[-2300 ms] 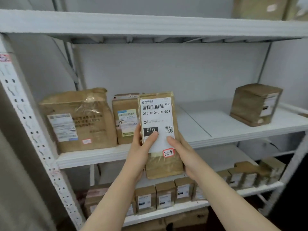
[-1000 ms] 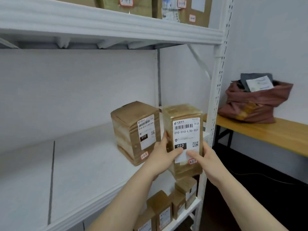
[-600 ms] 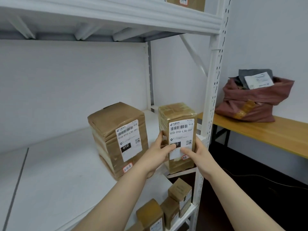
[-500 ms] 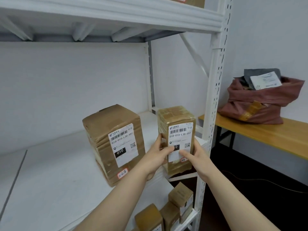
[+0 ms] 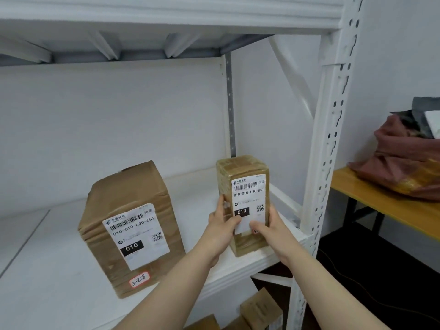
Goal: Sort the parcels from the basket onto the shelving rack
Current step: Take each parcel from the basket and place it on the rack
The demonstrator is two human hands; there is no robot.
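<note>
1. White shelving rack (image 5: 331, 129) filling most of the view, perforated front upright on the right, upper shelf overhead with ribs showing on its underside
2. Middle shelf (image 5: 47, 270) of the rack, white and flat, carrying two brown parcels near its right end
3. Wooden tabletop (image 5: 371, 201) off to the right of the rack, beyond the upright, on dark legs
4. Reddish-brown bag (image 5: 400, 163) slumped on that tabletop, grey and white packets poking out of its open mouth at the frame edge
5. Large parcel (image 5: 128, 225) upright on the middle shelf, left of the hands, white shipping label reading 010-010-L30-551 on its front, small red-edged sticker marked 3-2-8 near its lower edge
6. Small parcel (image 5: 242, 177) standing upright close to the shelf's front right corner, base resting on the shelf, apart from the large parcel, taped in clear film, same label code on its front
7. Left hand (image 5: 221, 232) clasped round the small parcel's left side, thumb pressed across the lower label, fingertips wrapped onto the left face
8. Right hand (image 5: 273, 232) clasped round the parcel's right side, thumb on the lower front, partly covering a small red sticker whose writing cannot be read
9. More brown boxes (image 5: 259, 310) on the shelf below, only their tops in view at the bottom edge
</note>
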